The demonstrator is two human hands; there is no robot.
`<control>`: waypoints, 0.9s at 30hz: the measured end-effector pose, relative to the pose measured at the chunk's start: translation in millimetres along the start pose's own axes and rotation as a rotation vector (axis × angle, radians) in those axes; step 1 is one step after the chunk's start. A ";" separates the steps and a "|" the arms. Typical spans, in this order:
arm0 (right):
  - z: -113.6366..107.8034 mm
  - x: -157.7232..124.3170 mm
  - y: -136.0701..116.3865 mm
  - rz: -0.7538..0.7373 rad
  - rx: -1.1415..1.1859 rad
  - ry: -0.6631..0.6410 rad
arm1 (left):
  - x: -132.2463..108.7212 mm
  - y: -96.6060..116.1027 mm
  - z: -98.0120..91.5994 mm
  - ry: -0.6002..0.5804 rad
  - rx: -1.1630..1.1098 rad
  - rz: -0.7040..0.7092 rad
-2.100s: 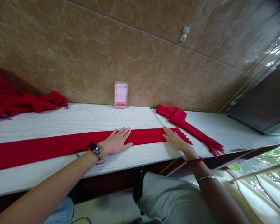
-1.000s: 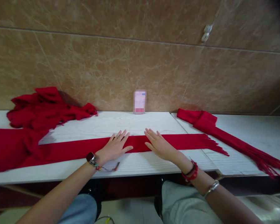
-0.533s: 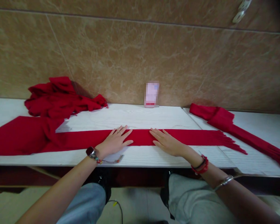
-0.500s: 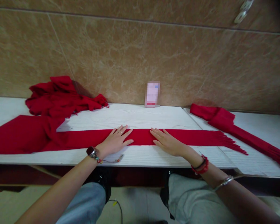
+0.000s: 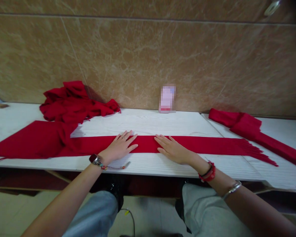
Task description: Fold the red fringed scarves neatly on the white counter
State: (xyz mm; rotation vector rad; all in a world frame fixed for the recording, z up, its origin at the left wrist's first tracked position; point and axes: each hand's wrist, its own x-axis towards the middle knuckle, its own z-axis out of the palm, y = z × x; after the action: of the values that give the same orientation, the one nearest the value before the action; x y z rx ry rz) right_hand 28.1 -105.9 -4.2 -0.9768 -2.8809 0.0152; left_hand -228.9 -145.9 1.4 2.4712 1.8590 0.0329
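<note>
A long red scarf (image 5: 145, 144) lies stretched flat across the white table, its fringed end spread to the right. The scarf's left part is wider and bunched. My left hand (image 5: 119, 146) rests palm down on the strip, fingers spread and stretched out. To its right, my right hand (image 5: 174, 148) lies flat on the same strip with its fingers extended. A short length of bare red cloth shows between the two hands. Neither hand grips anything.
A crumpled red cloth heap (image 5: 66, 102) sits at the back left against the tiled wall (image 5: 128, 59). Another folded red scarf (image 5: 246, 125) lies at the right. A blurred-out pink phone-like object (image 5: 166, 98) leans on the wall. The white table (image 5: 138, 123) is narrow, with its front edge near my legs.
Both hands have slid slightly left along the scarf, still lying flat. The camera view has shifted a little, so the table and cloths appear farther right.
</note>
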 end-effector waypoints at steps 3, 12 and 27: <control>-1.9 4.4 -1.8 0.009 0.002 0.017 | -7.3 -8.6 -0.8 0.013 0.006 -0.031; 3.6 47.9 -48.1 -0.080 0.004 0.083 | -11.3 -3.0 -3.1 0.004 0.030 -0.050; 12.7 -61.5 87.0 0.137 -0.211 -0.007 | 13.1 -9.8 -24.1 -0.278 0.050 -0.206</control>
State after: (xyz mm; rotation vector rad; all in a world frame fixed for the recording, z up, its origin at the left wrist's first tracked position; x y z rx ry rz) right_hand 128.2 -73.8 -26.0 -1.2093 -2.8596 -0.2811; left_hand -235.9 -130.0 24.8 2.1644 1.9952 -0.3500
